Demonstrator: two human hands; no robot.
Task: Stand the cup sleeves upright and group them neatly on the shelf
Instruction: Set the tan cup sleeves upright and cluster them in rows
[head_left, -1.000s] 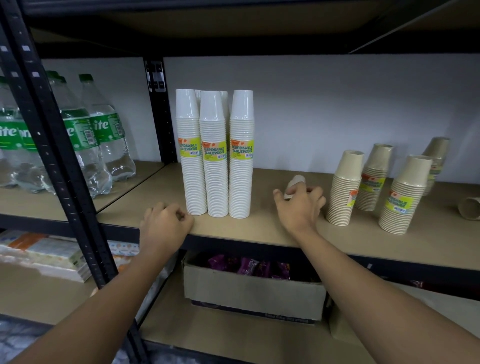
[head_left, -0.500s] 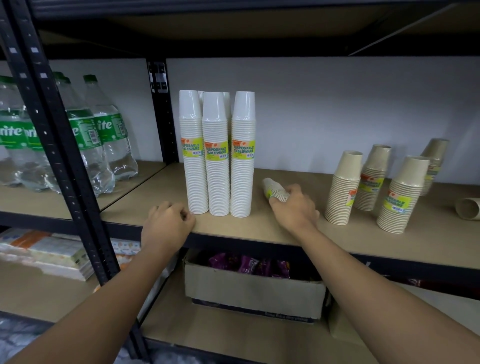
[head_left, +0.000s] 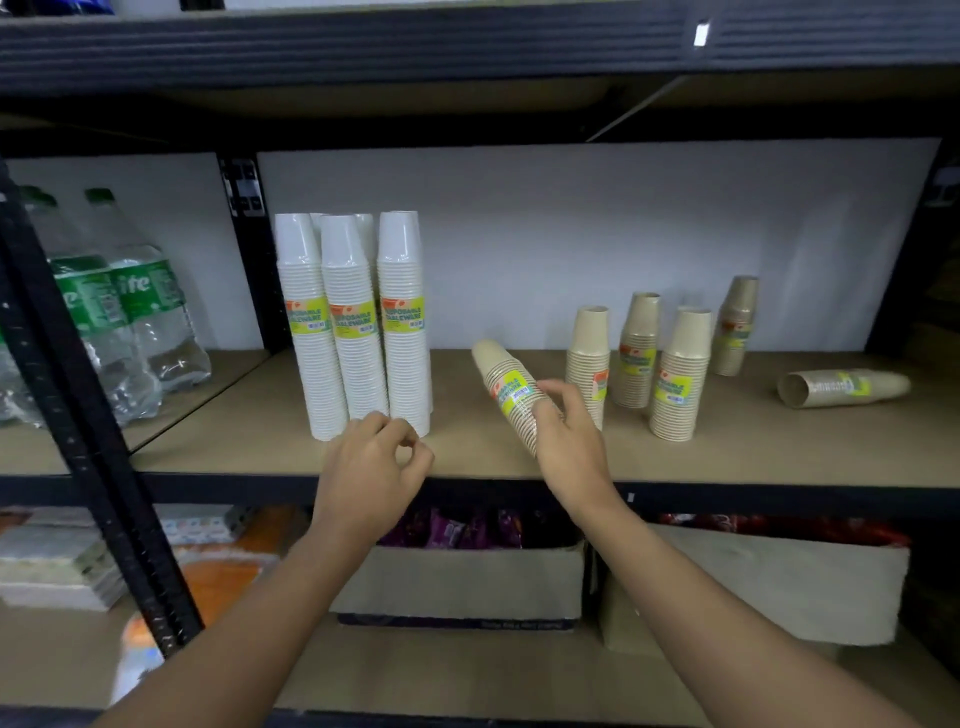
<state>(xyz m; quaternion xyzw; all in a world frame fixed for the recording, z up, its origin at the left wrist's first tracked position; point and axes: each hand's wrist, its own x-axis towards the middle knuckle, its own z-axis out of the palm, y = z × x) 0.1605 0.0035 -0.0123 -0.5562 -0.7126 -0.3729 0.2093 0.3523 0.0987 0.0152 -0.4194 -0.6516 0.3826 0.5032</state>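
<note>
My right hand (head_left: 570, 441) grips the lower end of a short tan cup sleeve (head_left: 506, 387), which tilts up and to the left above the wooden shelf (head_left: 753, 452). My left hand (head_left: 375, 467) hovers with curled fingers, holding nothing, in front of a group of tall white cup sleeves (head_left: 353, 327) standing upright. Several short tan sleeves (head_left: 680, 382) stand upright to the right. One more tan sleeve (head_left: 844, 388) lies on its side at the far right of the shelf.
Green-labelled bottles (head_left: 130, 322) fill the neighbouring bay on the left, behind a black upright post (head_left: 88, 426). A cardboard box (head_left: 462, 582) with purple packets sits on the shelf below. Another shelf board (head_left: 467, 47) hangs overhead.
My right hand has lifted the tan sleeve from lying flat to a tilted pose and shifted right. My left hand has come off the shelf edge. The camera has tilted up and right.
</note>
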